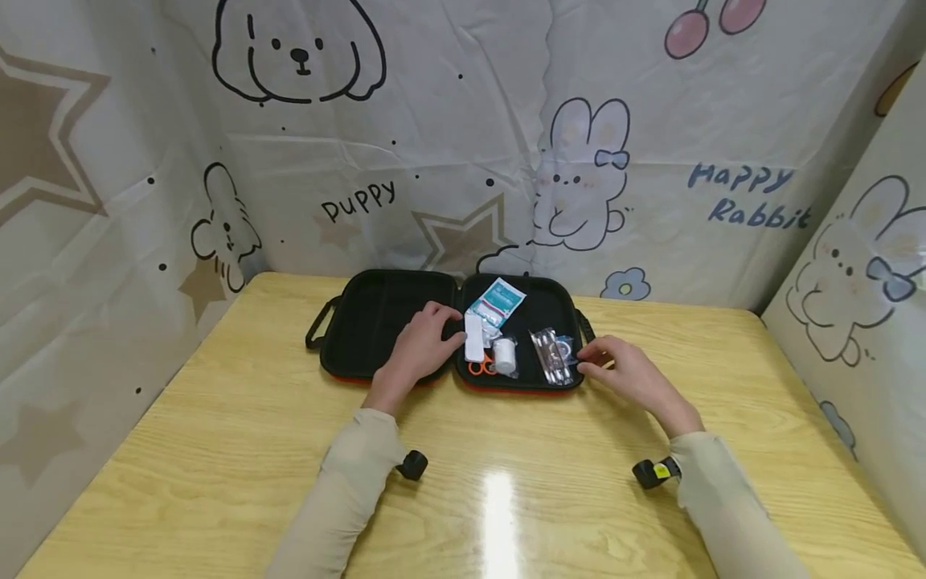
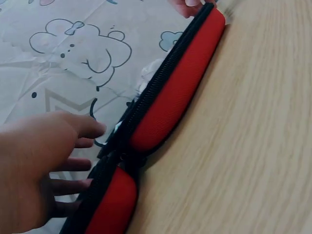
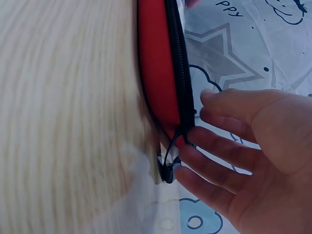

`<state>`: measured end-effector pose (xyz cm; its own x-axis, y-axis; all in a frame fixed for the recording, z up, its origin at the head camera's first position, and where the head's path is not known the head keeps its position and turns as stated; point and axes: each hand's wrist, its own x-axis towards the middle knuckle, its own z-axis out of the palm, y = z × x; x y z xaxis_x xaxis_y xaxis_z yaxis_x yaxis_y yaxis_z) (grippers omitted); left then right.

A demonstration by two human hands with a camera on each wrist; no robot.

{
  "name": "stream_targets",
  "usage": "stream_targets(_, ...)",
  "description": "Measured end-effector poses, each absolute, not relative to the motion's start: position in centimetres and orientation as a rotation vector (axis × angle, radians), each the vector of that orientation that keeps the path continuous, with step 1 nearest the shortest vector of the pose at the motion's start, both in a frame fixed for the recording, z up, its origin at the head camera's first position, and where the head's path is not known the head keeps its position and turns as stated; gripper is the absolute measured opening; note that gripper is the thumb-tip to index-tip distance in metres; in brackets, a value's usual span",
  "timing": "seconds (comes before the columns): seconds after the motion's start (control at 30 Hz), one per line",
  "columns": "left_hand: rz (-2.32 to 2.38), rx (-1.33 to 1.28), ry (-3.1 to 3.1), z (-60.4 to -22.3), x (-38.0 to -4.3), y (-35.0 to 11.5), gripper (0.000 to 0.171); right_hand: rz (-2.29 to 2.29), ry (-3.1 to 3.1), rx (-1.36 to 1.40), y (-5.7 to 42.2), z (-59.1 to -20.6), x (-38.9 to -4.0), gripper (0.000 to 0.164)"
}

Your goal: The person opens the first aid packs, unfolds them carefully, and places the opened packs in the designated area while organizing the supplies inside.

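Tabletop [image 1: 564, 474] bears the black-lined case [image 1: 376, 318], unfolded flat, probably so both halves can be reached. The left hand [image 1: 424, 338], near its middle, and the right hand [image 1: 628, 370], by its right edge, each have a relaxed, spread grip, holding nothing. The right half, dished and so likely to stop things sliding out, contains a teal packet [image 1: 496, 302], wrapped sticks [image 1: 551, 356], a white cylinder [image 1: 504, 355] and orange-handled scissors [image 1: 486, 364].
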<state>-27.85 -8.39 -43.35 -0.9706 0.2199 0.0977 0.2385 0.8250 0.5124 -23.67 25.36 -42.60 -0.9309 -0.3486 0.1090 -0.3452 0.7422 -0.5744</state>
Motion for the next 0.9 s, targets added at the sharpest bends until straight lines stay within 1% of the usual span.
stream_targets(0.27, -0.843, -0.325, -3.064, -43.8, -28.0, -7.9, 0.043, -0.963, 3.008, -0.544, 24.8, -42.7, -24.3, 0.019)
stream_targets(0.5, -0.826, -0.326, -3.064, -43.7, -27.9, -7.6, 0.043, -0.921, 3.002, -0.635, 24.4, -42.4, -26.2, 0.019)
stream_targets(0.77, -0.689, -0.427, -3.093, -43.6, -27.6, -7.9, 0.044, -0.802, 2.874, -0.772, 24.9, -42.5, -27.6, 0.038)
stream_targets(0.9, -0.7, -0.449, -3.071, -43.8, -27.5, -8.0, 0.042, -0.784, 2.827, -0.782, 25.0, -42.7, -27.8, 0.045)
